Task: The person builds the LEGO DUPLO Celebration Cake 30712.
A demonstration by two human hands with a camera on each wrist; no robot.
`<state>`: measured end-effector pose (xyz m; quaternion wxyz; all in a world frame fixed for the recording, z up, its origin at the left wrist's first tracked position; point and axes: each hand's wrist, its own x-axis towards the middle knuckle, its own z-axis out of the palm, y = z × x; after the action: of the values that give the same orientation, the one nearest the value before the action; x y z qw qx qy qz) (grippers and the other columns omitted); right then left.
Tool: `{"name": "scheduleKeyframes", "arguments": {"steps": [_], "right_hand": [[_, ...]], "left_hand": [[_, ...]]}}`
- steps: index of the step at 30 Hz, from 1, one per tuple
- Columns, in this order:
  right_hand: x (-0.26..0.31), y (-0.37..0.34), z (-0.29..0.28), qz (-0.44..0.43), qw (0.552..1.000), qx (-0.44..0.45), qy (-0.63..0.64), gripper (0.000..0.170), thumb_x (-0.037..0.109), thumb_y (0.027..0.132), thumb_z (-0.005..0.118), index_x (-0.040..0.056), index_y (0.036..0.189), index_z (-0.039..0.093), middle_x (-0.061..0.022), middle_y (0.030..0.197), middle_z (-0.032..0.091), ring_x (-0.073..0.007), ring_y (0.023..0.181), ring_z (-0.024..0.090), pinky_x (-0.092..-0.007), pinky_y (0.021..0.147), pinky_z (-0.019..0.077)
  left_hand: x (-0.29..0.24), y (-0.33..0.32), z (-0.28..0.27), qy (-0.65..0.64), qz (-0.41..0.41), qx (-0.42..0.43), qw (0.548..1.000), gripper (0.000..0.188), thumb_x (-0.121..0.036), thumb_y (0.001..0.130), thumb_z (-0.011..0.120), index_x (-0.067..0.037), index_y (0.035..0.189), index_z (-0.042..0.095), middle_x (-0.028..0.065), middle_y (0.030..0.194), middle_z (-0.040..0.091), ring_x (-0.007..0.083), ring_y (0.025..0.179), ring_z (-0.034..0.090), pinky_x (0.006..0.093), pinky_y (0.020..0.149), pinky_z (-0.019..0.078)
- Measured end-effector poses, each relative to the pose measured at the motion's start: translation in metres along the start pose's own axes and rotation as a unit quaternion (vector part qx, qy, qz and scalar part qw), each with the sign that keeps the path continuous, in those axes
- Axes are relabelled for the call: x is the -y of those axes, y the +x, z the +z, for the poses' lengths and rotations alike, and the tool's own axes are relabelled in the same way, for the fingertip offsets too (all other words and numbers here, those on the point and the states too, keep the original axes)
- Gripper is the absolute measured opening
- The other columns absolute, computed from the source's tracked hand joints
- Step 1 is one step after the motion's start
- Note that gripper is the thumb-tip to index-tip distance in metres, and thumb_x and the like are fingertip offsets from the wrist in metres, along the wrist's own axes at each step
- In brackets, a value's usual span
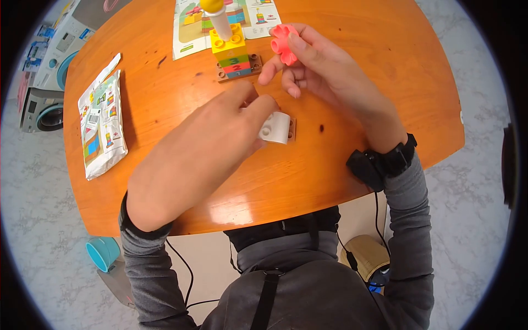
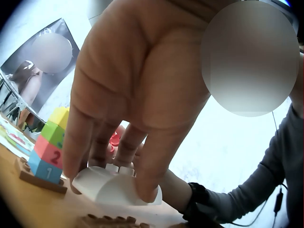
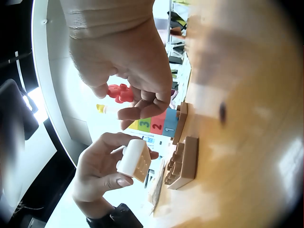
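Note:
My left hand (image 1: 214,137) pinches a white curved brick (image 2: 109,187) between thumb and fingers. In the right wrist view the white brick (image 3: 135,159) is held just above a brown studded base (image 3: 185,164), with a gap between them. My right hand (image 1: 330,71) pinches a red flower-shaped piece (image 1: 283,45) between thumb and index finger, higher up. Behind the hands stands a stack of numbered blocks, blue, red, green and yellow (image 1: 228,49), on another brown base (image 1: 256,63). A white post with a yellow top (image 1: 219,22) rises from the stack.
An illustrated sheet (image 1: 187,41) lies at the table's far edge behind the stack. A printed packet (image 1: 104,126) is at the left of the wooden table (image 1: 330,159). Black cables (image 1: 190,269) hang below the near edge.

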<state>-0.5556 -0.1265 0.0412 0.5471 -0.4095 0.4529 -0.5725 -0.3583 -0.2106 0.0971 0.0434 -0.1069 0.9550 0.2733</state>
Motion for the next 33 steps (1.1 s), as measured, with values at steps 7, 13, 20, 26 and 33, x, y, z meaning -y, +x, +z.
{"name": "scheduleKeyframes", "arguments": {"steps": [7,13,20,26,33], "right_hand": [[-0.003,0.000,0.001,-0.003,0.998,-0.022,-0.055,0.039,0.041,0.100,0.047,0.0065,0.117,0.043,-0.0161,0.096,0.065,-0.0071,0.066,0.049,-0.0195,0.067,0.0443],[-0.002,-0.003,0.002,-0.005,0.995,0.003,-0.098,0.048,0.041,0.097,0.055,0.0054,0.127,0.041,-0.0118,0.098,0.064,-0.0067,0.069,0.052,-0.0196,0.068,0.0432],[-0.022,0.009,-0.003,-0.102,0.982,-0.119,-0.104,0.056,0.039,0.078,0.079,0.0030,0.114,0.055,-0.0044,0.093,0.062,-0.0058,0.082,0.052,-0.0207,0.069,0.0436],[0.031,-0.012,0.006,0.017,0.997,-0.049,-0.052,0.049,0.027,0.084,0.076,-0.0036,0.113,0.052,-0.0060,0.097,0.062,-0.0073,0.086,0.058,-0.0201,0.075,0.0475],[0.015,-0.017,-0.010,-0.120,0.966,0.053,-0.223,0.046,0.022,0.071,0.082,0.0056,0.108,0.060,-0.0011,0.095,0.057,-0.0076,0.081,0.049,-0.0211,0.071,0.0409]], "left_hand": [[-0.005,0.012,0.021,0.111,0.012,0.021,0.994,0.039,-0.005,0.077,0.069,-0.004,0.113,0.053,0.0133,0.106,0.056,0.0360,0.093,0.059,0.0436,0.076,0.0488],[-0.003,0.016,0.025,0.087,0.013,0.014,0.996,0.040,-0.006,0.076,0.070,-0.005,0.113,0.054,0.0126,0.105,0.057,0.0362,0.091,0.059,0.0440,0.075,0.0489],[-0.006,0.018,0.022,0.041,-0.031,-0.002,0.999,0.037,-0.003,0.074,0.070,-0.003,0.109,0.060,0.0129,0.102,0.062,0.0368,0.089,0.061,0.0430,0.077,0.0495],[0.000,0.022,0.024,-0.018,-0.032,-0.023,0.999,0.034,-0.004,0.071,0.073,-0.001,0.103,0.065,0.0138,0.102,0.065,0.0369,0.089,0.062,0.0421,0.078,0.0495],[0.007,0.017,0.023,-0.004,0.023,-0.066,0.998,0.028,-0.005,0.073,0.071,-0.002,0.100,0.066,0.0136,0.086,0.061,0.0342,0.078,0.062,0.0423,0.066,0.0498]]}}
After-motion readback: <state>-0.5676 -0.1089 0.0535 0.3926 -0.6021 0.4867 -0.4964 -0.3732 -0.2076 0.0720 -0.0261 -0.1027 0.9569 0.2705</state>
